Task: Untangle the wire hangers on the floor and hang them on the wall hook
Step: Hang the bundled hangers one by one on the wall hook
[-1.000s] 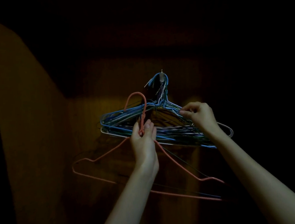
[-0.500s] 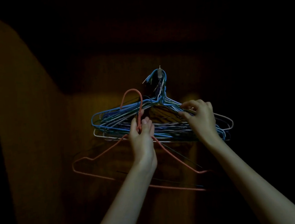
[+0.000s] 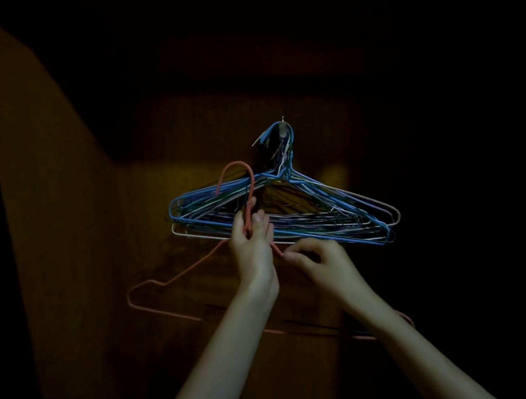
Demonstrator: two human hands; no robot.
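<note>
Dim, warm-brown wooden wall (image 3: 72, 277) fills the view, with most of the room lost in darkness.

Nearest the camera, two bare forearms reach up and away. Where they end, the left hand (image 3: 253, 247) has its fingers and thumb curled round the twisted neck of an orange wire hanger (image 3: 179, 275), just under its hook. Just beside it, the right hand (image 3: 320, 262) has its fingertips closed in a pinch on the same hanger's right shoulder wire, close to the neck. The orange frame slopes down on both sides behind the arms (its far right corner shows past the right forearm), and its curved hook rises in front of the left side of the bundle beyond.

Farther off, a bundle of hung wire hangers (image 3: 288, 216), mostly blue with some white and pale ones, dangles from a small wall hook (image 3: 282, 125), which looks crowded.

Judging from this, the step in hand is hanging the orange one. To do it well, raise it by the neck, steady the shoulder so the frame stays flat to the wall, lift its hook clear above the bundle's wires so it snags none, then set it over the wall hook's tip before letting go.
</note>
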